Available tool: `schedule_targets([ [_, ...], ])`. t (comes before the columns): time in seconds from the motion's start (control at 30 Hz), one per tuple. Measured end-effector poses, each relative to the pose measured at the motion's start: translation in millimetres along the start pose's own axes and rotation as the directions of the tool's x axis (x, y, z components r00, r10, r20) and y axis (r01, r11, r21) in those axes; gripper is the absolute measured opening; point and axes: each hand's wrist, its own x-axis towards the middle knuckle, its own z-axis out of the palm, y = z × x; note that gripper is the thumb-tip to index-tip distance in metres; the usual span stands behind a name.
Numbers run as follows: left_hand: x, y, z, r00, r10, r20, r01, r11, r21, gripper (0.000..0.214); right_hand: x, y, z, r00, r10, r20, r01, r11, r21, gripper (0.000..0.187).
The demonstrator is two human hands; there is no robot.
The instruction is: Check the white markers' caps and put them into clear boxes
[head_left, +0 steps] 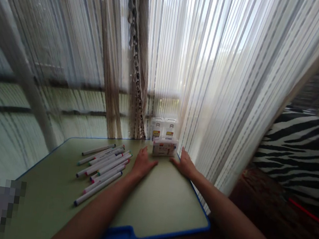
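At the far corner of the table a small clear plastic case (164,148) with a printed label lies between my two hands. Just left of it is my left hand (142,162), its thumb stretched toward the case and the fingers apart. My right hand (184,164) is on the other side, near the table's right edge, with thumb and fingers spread. Neither hand visibly grips the case; whether the fingertips touch it is hard to tell. Behind it stand two upright clear plastic cases (163,128) with small labels. Several white marker pens (106,165) with coloured ends lie left of my left hand.
The pale green table (165,210) has a blue rim and a blue recessed part at its front edge. Sheer striped curtains (228,85) hang close behind and to the right. Zebra-patterned fabric (296,149) is at the right. A pixelated patch covers the lower left.
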Motion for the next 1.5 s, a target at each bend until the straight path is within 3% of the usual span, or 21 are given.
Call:
schedule_targets([
  [0.23, -39.4, 2.6, -11.7, 0.994, 0.105, 0.034, -0.107, 0.993, 0.048, 0.067, -39.0, -23.6, -8.3, 0.998, 0.049, 0.027, -0.043, 0.982, -0.183, 0.079],
  [0.47, -69.5, 7.9, -37.9, 0.95, 0.284, 0.13, -0.291, 0.956, 0.036, 0.022, -70.5, -76.4, -18.8, 0.993, -0.09, 0.072, 0.107, 0.949, -0.296, 0.053],
  [0.57, -74.6, 10.6, -61.1, 0.92, 0.352, 0.172, -0.36, 0.933, 0.018, 0.015, -71.0, -109.7, -17.0, 0.973, -0.199, 0.12, 0.225, 0.933, -0.28, 0.039],
  [0.67, -69.4, 12.1, -93.2, 0.922, 0.36, 0.14, -0.37, 0.928, 0.049, 0.021, -62.4, -143.7, -7.5, 0.949, -0.28, 0.146, 0.308, 0.923, -0.231, 0.034],
  [0.8, -53.0, 5.7, -138.1, 0.952, 0.302, 0.049, -0.306, 0.943, 0.13, 0.024, -42.1, -184.1, 12.8, 0.927, -0.348, 0.14, 0.368, 0.917, -0.157, 0.029],
  [0.9, -42.6, -6.6, -158.7, 0.974, 0.224, -0.023, -0.216, 0.959, 0.186, 0.026, -28.6, -207.0, 31.0, 0.916, -0.381, 0.124, 0.394, 0.913, -0.108, 0.026],
  [1.0, -36.9, -20.1, -159.9, 0.985, 0.163, -0.063, -0.145, 0.963, 0.225, 0.028, -23.1, -219.8, 50.8, 0.915, -0.395, 0.086, 0.401, 0.913, -0.072, 0.021],
  [1.17, -32.5, -29.8, -135.8, 0.985, 0.166, -0.043, -0.15, 0.954, 0.261, 0.025, -26.8, -214.2, 75.8, 0.922, -0.385, -0.045, 0.384, 0.923, -0.038, 0.024],
  [1.3, -35.7, -25.1, -123.3, 0.974, 0.227, 0.017, -0.223, 0.935, 0.274, 0.019, -28.0, -199.6, 79.6, 0.901, -0.429, -0.062, 0.43, 0.903, -0.003, 0.021],
  [1.5, -43.0, -21.7, -121.7, 0.963, 0.254, 0.088, -0.269, 0.916, 0.298, 0.019, -24.5, -192.8, 78.5, 0.893, -0.449, 0.002, 0.447, 0.889, 0.096, 0.02],
])
